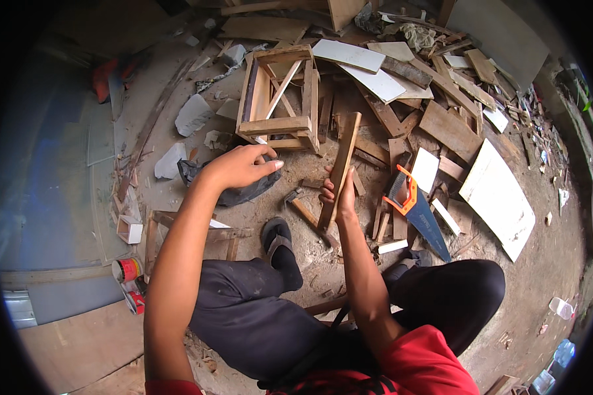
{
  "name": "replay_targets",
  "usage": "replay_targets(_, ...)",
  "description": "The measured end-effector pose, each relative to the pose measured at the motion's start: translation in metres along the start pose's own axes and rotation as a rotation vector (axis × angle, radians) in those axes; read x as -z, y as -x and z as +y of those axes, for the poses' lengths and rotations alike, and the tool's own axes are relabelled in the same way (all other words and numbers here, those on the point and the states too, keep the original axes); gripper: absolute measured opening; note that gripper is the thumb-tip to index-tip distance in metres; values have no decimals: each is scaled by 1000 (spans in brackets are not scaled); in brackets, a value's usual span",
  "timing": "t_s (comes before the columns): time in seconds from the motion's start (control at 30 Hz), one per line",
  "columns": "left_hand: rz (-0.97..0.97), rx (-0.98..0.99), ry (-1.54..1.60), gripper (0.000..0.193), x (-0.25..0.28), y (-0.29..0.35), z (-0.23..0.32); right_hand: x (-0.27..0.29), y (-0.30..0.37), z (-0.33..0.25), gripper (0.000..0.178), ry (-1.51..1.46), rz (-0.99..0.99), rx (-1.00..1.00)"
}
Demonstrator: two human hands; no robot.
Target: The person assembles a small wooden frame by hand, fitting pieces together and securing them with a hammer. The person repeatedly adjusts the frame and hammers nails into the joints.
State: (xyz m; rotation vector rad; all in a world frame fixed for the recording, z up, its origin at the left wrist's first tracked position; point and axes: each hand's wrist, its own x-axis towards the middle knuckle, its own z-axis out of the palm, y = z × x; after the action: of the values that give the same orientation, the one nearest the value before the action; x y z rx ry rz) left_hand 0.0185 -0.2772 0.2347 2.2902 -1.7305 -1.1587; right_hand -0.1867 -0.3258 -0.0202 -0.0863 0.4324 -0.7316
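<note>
My right hand (340,196) is wrapped round a wooden strip (346,148), which stands up at a slight tilt in front of me. To its left, my left hand (242,164) is raised over a crumpled black plastic bag (234,194). Its fingers are bent, the thumb lies apart from them, and nothing shows in between. A hammer (310,218) lies on the ground beneath my hands, close to my sandalled foot (277,238). Beyond them is a small wooden frame (277,125) with a diagonal brace.
Right of my hands, a handsaw (418,214) with an orange and black handle rests on scrap wood. White boards (501,197) and loose planks (451,128) pile up behind it. Concrete chunks (193,115) and a red can (126,269) lie to the left, near another wooden frame (153,240).
</note>
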Motion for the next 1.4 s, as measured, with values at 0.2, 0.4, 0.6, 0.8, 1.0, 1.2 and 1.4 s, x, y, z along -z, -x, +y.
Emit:
replay_targets(0.2, 229, -80, -80, 46, -19, 36, -22, -70, 57, -16, 90, -127, -510, -286)
replay_targets(0.4, 637, -254, 576, 47, -66, 74, -14, -131, 108, 11, 85, 159, -608, -343)
replay_targets(0.6, 535, -242, 901, 29, -41, 108, -31, -160, 150, 62, 66, 519, -517, -405)
replay_targets(0.8, 891, -73, 1115, 21, 5, 126, -67, -111, 139, 30, 33, 872, -453, -357)
replay_targets(1.0, 889, -84, 1151, 27, 15, 124, -59, -82, 119, 17, 44, 1283, 105, 513)
replay_targets(1.2, 646, -110, 1195, 33, 8, 93, -13, -143, 153, 41, 76, 1323, -216, 666)
replay_targets(1.4, 838, -145, 1143, 69, 16, 78, 11, -121, 144, 24, 53, 1100, -153, 422)
